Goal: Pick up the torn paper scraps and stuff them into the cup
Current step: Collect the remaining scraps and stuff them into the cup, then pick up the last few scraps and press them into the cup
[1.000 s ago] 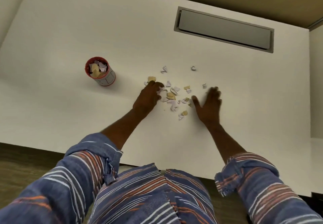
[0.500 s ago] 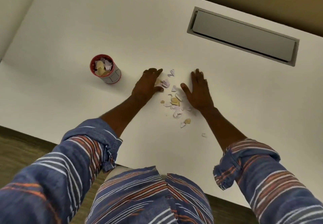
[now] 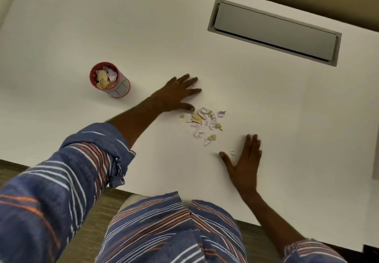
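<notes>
A small heap of torn paper scraps, white, lilac and tan, lies on the white table. A red-rimmed cup partly filled with scraps stands upright to the left. My left hand lies flat on the table between cup and heap, fingers spread, its thumb tip touching the heap's left edge. A tiny scrap peeks out by its fingertips. My right hand lies flat below and right of the heap, fingers straight. One small stray scrap sits between its thumb and forefinger.
A long grey cable-port flap is set into the table at the far right. The table's near edge runs just above my lap, with striped sleeves and shirt below it. A brown wall lies beyond the far edge.
Both hands swept scraps inward into a tighter heap. Since then my right hand has slid down and right, away from the heap, to a stray scrap. My left hand has flattened beside the heap.
</notes>
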Demonstrator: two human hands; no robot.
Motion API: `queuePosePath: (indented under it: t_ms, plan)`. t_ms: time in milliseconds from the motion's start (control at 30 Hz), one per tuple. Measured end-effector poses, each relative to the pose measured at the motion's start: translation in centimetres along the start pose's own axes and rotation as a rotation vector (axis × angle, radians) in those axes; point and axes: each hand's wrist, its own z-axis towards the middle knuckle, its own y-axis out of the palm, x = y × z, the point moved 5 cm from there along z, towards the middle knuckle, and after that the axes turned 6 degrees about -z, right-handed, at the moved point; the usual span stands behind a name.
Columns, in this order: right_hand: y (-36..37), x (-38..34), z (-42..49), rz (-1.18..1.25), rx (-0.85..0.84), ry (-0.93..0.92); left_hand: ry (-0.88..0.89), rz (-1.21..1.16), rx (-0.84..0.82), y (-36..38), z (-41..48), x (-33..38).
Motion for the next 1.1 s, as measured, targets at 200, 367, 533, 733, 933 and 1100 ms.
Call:
queuePosePath:
  t_ms: [200,367,533,733,933,1100]
  plan:
    - [2.5,-8.1,1.5,0.103,0.003,0.08,-0.085,-0.248,0.057,1.7,-3.2,0.8]
    - [2.8,-13.6,6.7,0.046,0.003,-0.094,-0.104,-0.178,0.125,2.9,-5.9,0.8]
    - [2.3,-14.6,7.4,-0.079,0.035,-0.518,-0.145,-0.115,0.229,3.2,-7.3,0.4]
    - [2.0,-12.4,4.8,-0.29,-0.166,-0.774,-0.119,-0.191,0.318,3.1,-8.5,1.3]
    - [2.0,-10.0,0.9,-0.39,-0.246,-0.877,-0.254,-0.285,0.26,3.9,-8.6,1.5]
    - [0.4,-8.8,-0.6,-0.295,-0.256,-0.917,-0.326,-0.313,0.252,4.7,-9.0,1.3]
